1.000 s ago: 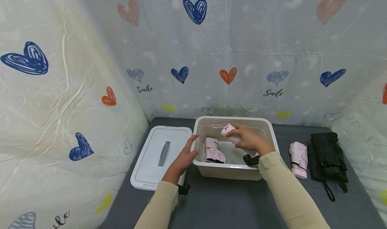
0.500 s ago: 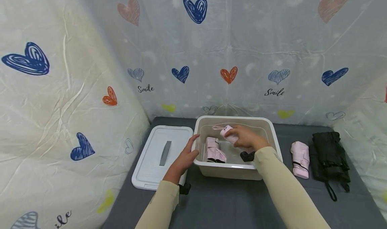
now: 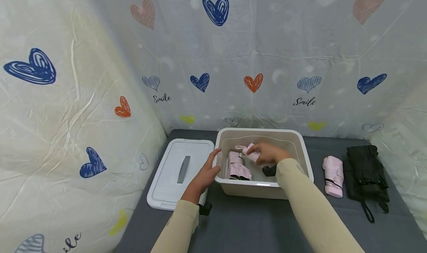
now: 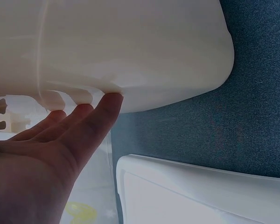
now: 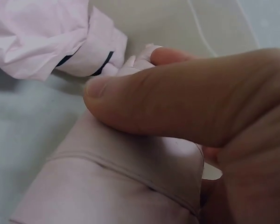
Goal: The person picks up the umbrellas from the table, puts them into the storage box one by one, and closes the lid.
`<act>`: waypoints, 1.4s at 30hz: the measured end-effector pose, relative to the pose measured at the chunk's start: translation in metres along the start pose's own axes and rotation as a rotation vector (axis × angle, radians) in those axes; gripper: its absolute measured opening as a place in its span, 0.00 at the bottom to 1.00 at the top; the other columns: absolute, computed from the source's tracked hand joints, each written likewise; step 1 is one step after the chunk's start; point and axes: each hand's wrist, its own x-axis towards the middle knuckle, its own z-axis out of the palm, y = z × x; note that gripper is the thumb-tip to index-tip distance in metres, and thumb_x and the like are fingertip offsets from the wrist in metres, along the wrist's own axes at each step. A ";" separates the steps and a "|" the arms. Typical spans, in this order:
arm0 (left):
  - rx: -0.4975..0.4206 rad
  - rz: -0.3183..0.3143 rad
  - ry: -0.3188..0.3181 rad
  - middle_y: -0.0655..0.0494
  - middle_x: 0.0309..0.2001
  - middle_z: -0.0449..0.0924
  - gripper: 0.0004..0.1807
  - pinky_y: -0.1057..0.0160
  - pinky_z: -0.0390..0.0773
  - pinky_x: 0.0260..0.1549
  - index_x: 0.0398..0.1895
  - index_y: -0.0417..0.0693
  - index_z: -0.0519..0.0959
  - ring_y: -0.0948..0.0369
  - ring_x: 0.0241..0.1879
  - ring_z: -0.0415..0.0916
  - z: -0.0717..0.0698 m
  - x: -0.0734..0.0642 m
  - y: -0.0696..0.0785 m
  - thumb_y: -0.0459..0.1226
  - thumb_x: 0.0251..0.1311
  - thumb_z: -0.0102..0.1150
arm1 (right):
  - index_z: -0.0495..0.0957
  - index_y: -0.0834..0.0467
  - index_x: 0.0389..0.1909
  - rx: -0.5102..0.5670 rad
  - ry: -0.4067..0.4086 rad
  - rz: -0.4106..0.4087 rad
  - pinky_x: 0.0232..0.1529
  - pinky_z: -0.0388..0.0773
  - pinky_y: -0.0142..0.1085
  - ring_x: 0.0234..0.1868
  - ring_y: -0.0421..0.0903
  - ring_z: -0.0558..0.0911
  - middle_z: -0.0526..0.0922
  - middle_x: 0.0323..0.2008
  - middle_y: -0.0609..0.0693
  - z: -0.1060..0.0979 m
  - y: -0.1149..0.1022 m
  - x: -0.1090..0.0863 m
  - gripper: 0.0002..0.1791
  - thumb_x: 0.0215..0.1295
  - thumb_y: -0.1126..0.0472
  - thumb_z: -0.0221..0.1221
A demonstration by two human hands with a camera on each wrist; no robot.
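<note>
Inside the beige plastic bin (image 3: pixel 253 191), my right hand (image 3: pixel 269 153) grips a pink folded umbrella (image 3: pixel 251 154), its wrist loop pointing left. The right wrist view shows my thumb pressed over the rolled pink fabric. A second pink folded umbrella (image 3: pixel 237 167) lies along the bin's left side, close by the held one. My left hand (image 3: pixel 203 177) is at the bin's left rim. In the left wrist view its straight fingers touch the outer wall (image 4: pixel 168 65).
Left of the bin lies a white lid (image 3: pixel 166 171) with a grey handle (image 3: pixel 184 169). To the right, another pink folded umbrella (image 3: pixel 333 175) lies beside black folded umbrellas (image 3: pixel 367 171) on the dark grey table (image 3: pixel 247 223). A heart-print curtain (image 3: pixel 280 52) hangs behind.
My right hand has moved lower and slightly left in the bin with the pink umbrella, closer to the other one. The left hand stays at the rim.
</note>
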 end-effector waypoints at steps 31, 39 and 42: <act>-0.008 -0.010 0.004 0.47 0.74 0.50 0.38 0.41 0.67 0.57 0.73 0.71 0.52 0.47 0.65 0.59 0.002 0.002 0.002 0.33 0.60 0.42 | 0.69 0.64 0.65 0.199 -0.073 0.089 0.37 0.82 0.42 0.42 0.50 0.82 0.75 0.57 0.65 0.009 0.008 0.019 0.30 0.58 0.67 0.58; -0.011 -0.020 0.006 0.47 0.75 0.49 0.37 0.41 0.65 0.58 0.73 0.72 0.52 0.46 0.66 0.58 0.001 0.000 0.001 0.33 0.61 0.42 | 0.73 0.62 0.63 0.065 -0.080 0.105 0.37 0.82 0.45 0.49 0.53 0.81 0.80 0.53 0.61 0.005 0.003 0.016 0.26 0.62 0.64 0.57; -0.008 -0.015 0.002 0.48 0.75 0.48 0.37 0.41 0.65 0.58 0.73 0.72 0.52 0.46 0.66 0.58 0.000 0.000 0.001 0.33 0.62 0.41 | 0.71 0.63 0.64 0.064 -0.080 0.085 0.38 0.82 0.46 0.52 0.56 0.79 0.79 0.56 0.62 0.001 0.001 0.013 0.26 0.64 0.64 0.56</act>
